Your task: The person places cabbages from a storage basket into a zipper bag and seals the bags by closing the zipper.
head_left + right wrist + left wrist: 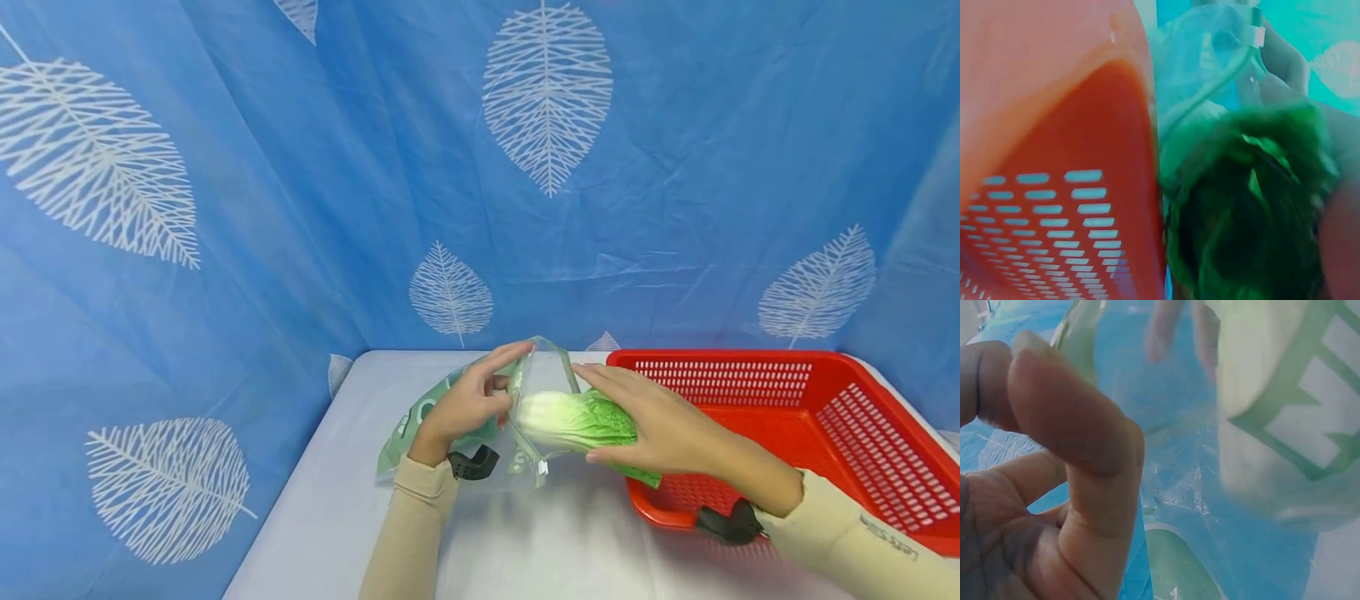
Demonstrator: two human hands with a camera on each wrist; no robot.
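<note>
A napa cabbage, pale at its base and green at the leaves, lies base first in the mouth of a clear zip bag with green printing. My right hand grips its leafy end, thumb on the near side and fingers over the far side. The right wrist view looks onto the dark green leaf tips. At the bag's left side, my left hand holds the opening's edge with bent fingers. A white slider sits at the near end of the rim. The bag's printed body spreads out behind the left hand.
A red plastic basket with slotted walls stands on the right, its left end beneath my right forearm. The white table runs up to a blue curtain with white leaf prints. Both wrists carry a black strap mount.
</note>
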